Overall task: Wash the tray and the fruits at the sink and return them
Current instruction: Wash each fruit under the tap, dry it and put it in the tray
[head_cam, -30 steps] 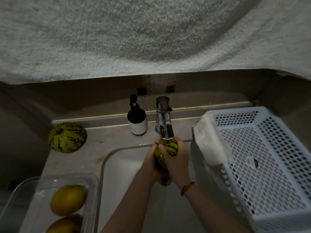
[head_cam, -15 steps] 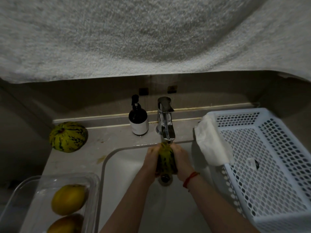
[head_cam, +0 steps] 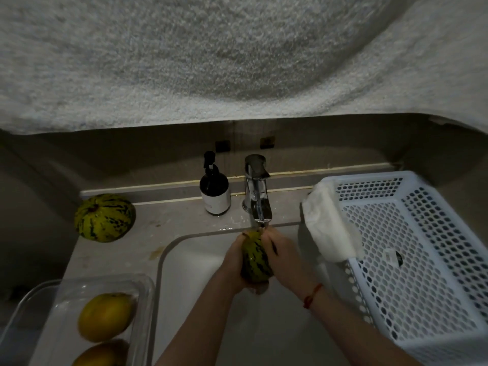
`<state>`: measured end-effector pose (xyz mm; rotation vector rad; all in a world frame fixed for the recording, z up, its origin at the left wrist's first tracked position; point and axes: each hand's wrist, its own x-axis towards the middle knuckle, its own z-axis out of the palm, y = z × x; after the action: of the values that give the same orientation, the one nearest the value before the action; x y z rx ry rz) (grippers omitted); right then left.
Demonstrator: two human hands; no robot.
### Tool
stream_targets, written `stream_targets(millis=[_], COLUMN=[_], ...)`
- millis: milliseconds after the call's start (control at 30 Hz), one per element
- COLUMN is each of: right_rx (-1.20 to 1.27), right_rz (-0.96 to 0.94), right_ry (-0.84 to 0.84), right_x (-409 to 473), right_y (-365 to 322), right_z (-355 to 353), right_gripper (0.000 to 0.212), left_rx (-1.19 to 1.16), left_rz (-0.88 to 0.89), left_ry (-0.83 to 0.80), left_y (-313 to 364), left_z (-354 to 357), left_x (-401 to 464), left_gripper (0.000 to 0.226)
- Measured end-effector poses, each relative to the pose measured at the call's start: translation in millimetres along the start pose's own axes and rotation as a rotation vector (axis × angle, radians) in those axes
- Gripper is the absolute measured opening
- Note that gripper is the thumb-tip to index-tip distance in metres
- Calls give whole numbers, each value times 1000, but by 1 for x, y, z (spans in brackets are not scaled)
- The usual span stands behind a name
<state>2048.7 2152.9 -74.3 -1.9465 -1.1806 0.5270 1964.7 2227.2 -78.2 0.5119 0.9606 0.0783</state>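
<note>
I hold a yellow-green striped melon (head_cam: 254, 257) under the chrome tap (head_cam: 257, 191), over the white sink (head_cam: 184, 286). My left hand (head_cam: 233, 262) cups its left side and my right hand (head_cam: 284, 256) grips its right side. A second striped melon (head_cam: 104, 217) lies on the counter at the back left. The clear plastic tray (head_cam: 142, 283) stands at the front left with two yellow fruits in it, one yellow fruit (head_cam: 105, 316) behind the other yellow fruit (head_cam: 101, 353).
A dark pump bottle (head_cam: 214, 188) stands left of the tap. A white perforated basket (head_cam: 412, 260) fills the right side, with a white cloth (head_cam: 327, 228) draped over its left rim. A pale towel (head_cam: 211, 62) hangs across the top of the view.
The melon has turned between my hands from lying sideways to standing on end. My right hand slid from over its front to its right side.
</note>
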Motion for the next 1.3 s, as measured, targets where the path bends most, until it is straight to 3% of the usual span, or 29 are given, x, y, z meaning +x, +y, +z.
stream_targets(millis=[67,200,300,400,500,667,733,800,867,967,1167,1300], right_rx=[17,309,327,179,126,332,388,398,387,285,111,-46], right_rz=[24,229,198,156,233,347,361,350,337,318,289,163], right_ry=[-6,227,270,232,164,118,124,136,148,150,184,405], right_x=[0,21,48,70,81,72,67,67,66,61,58,37], right_y=[3,-21,-54,-82,-93,-90,-90,-89,-87,-79,-75,-69], right_z=[-12,-48,-79,-92,-86,-75,-73,-72,-70,-64,-57,-53], right_gripper=[25,22,13,23,33,31,46,43,30,39,35,30], left_rx=[-13,-3,14,8,12,18,13,5,-15,-40,-94,-76], left_rz=[-7,63,87,96,105,84,70,70,72,78,105,71], left_ry=[44,73,53,41,54,82,112,126,128,121,103,195], left_y=[-1,0,2,1,0,-1,-1,0,0,-1,-5,-6], left_z=[4,8,3,0,0,-3,-3,-2,-3,-4,2,8], left_x=[-2,-1,0,-1,-5,-9,-11,-12,-12,-11,-14,-18], left_gripper=[46,41,36,37,38,43,44,44,45,47,48,45])
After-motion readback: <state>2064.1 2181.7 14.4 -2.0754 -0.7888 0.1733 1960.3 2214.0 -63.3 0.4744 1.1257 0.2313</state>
